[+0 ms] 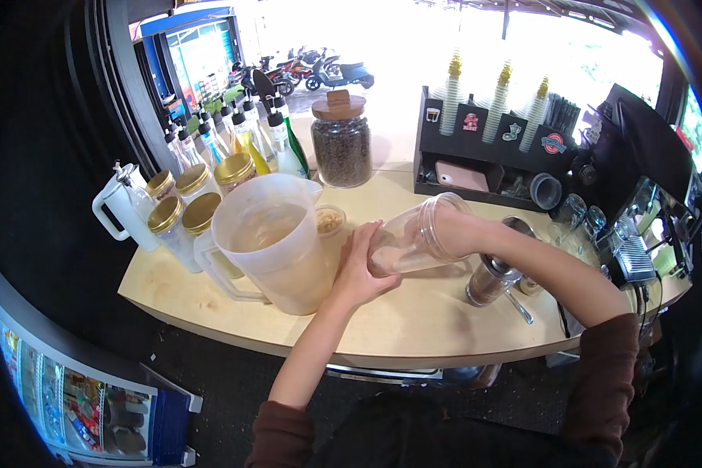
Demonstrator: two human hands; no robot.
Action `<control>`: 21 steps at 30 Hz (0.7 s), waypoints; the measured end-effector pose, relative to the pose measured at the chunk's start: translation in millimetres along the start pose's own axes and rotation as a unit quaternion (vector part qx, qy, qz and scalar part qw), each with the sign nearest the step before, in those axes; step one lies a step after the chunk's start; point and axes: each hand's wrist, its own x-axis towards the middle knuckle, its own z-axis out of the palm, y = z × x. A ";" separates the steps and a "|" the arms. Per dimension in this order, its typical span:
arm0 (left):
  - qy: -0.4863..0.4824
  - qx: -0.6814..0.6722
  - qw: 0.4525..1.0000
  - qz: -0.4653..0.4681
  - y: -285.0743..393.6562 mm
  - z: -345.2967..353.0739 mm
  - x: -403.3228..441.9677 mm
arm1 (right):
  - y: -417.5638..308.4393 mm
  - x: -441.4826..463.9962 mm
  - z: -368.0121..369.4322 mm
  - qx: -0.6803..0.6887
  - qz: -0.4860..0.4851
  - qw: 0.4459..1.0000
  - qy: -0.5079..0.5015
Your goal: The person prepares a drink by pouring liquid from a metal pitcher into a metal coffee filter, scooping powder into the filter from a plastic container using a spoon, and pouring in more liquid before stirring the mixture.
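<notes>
A clear jar (408,234) lies tilted above the counter, its open mouth toward the right. My left hand (359,269) is wrapped round the jar's base. Through the mouth my right hand (448,232) reaches inside; its fingers are blurred by the jar wall, so I cannot see whether they hold anything. Some pale matter shows near the base of the jar. Left of my left hand stands a large translucent pitcher (277,261) with cloudy liquid in it. Behind, between pitcher and jar, sits a small round tub (330,221) of pale bits.
Gold-lidded jars (203,210), syrup bottles (246,132) and a white jug (125,204) crowd the left. A coffee bean jar (342,148) stands at the back. On the right are a cup organizer (483,144), a dark-filled glass container (491,281), a spoon (520,308) and upturned glasses (572,210).
</notes>
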 end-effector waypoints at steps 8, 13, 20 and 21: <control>0.006 -0.019 1.000 -0.007 0.1 1.2 -1.7 | 18.0 10.6 28.2 -0.013 0.003 0.999 -0.031; 0.007 -0.031 0.999 -0.009 -3.3 2.0 -1.4 | 14.2 5.7 18.9 -0.001 -0.035 0.999 0.004; 0.009 -0.020 1.000 -0.004 -0.7 2.6 -0.7 | -5.8 0.7 -4.6 0.053 0.025 0.998 -0.014; 0.008 -0.014 1.000 -0.006 0.4 2.2 -0.8 | -4.3 0.2 -3.7 0.053 0.026 0.998 -0.014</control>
